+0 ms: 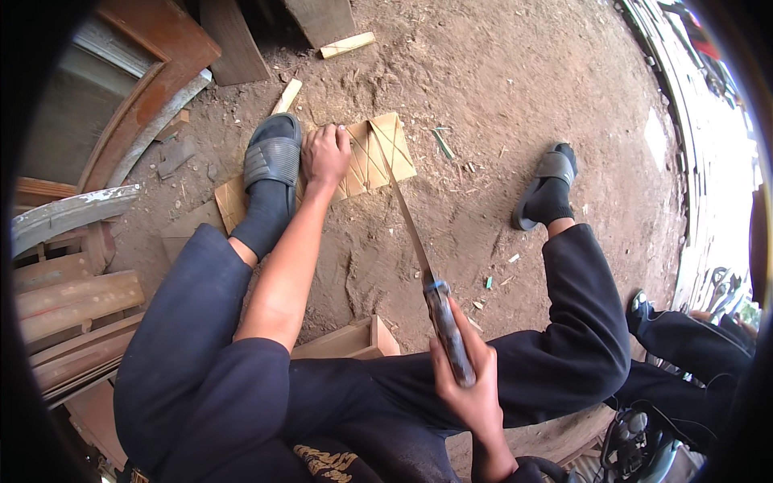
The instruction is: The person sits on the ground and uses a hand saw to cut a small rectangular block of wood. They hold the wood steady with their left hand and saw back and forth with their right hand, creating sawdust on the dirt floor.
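A flat light-brown wooden board (352, 171) lies on the dirt, marked with dark slanting lines that form triangles. My left foot in a grey slide sandal (274, 157) presses on it. Beside that foot, my left hand (325, 154) holds the board down, its fingers curled at the far edge. My right hand (469, 374) grips the dark, worn handle of a handsaw (412, 229), with blue at the handle's front end. The blade reaches away from me, and its tip lies over the board near the far edge, along a marked line. Whether the teeth are in the wood, I cannot tell.
Wooden offcuts (348, 45) and green scraps (443, 145) lie on the dirt. A framed wooden panel (161, 40) and stacked timber (76, 298) stand at the left. Near my lap is an open wooden box (346, 342). Another person's leg (684, 334) shows at the right.
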`<state>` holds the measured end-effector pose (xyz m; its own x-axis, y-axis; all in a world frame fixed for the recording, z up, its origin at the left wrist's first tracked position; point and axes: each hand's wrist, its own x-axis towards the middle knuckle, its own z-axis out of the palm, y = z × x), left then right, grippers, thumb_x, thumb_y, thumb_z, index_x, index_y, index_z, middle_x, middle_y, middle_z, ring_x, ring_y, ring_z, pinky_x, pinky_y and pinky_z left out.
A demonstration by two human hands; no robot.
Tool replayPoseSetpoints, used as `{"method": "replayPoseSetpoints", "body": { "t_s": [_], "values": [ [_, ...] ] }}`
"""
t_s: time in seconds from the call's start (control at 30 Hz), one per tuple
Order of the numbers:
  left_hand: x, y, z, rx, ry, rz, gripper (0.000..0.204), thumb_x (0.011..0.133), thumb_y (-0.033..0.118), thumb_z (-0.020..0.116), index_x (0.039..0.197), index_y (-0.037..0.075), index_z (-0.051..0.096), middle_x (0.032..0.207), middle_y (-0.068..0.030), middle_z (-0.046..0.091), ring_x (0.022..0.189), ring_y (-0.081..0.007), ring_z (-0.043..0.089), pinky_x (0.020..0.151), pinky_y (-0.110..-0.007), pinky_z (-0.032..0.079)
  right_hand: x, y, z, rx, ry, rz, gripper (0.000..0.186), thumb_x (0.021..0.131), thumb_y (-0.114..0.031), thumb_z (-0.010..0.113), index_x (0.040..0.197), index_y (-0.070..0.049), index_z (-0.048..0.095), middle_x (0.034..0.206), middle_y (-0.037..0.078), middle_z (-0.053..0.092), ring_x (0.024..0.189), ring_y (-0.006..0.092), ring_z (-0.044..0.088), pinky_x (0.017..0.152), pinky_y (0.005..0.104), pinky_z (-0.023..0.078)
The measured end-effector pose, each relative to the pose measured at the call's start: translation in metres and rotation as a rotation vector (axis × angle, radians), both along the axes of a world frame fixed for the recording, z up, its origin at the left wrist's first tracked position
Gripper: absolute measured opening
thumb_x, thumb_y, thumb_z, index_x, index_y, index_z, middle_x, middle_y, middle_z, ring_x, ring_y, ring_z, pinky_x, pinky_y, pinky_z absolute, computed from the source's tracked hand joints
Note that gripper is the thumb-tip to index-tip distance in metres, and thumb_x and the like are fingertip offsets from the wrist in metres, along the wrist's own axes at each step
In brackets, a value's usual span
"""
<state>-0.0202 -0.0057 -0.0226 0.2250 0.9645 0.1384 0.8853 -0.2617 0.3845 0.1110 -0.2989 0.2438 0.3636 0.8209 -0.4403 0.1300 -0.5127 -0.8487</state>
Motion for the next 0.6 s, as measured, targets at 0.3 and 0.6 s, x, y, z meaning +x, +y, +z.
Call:
{"method": "replayPoseSetpoints", "body": {
  "t_s": [0.3,0.6],
  "values": [
    [-0.015,-0.008,0.001,0.062,0.091,-0.101,0.035,0.099,0.028,0.042,0.110,-0.001,0.057,0.119,-0.0225,0.059,0.118,-0.0367,0.051,0.105,-0.048,0.034,-0.018,0.058,-0.064,0.108,-0.059,0.021,0.045,0.088,-0.004,0.060,0.129,0.010,0.051,0.072,0.020,0.060,0.062,0.0145,0.057,0.061,0.0298,0.048],
    [-0.038,-0.141,0.015,-0.096,0.083,-0.065,0.063,0.090,0.025,0.054,0.145,0.001,0.035,0.152,-0.0259,0.025,0.145,-0.0393,0.018,0.118,-0.055,0.009,-0.028,0.048,-0.094,0.177,-0.052,0.018,0.041,0.090,-0.004,0.060,0.127,0.011,0.053,0.086,0.009,0.064,0.072,0.0089,0.056,0.064,0.0256,0.048]
  ]
}}
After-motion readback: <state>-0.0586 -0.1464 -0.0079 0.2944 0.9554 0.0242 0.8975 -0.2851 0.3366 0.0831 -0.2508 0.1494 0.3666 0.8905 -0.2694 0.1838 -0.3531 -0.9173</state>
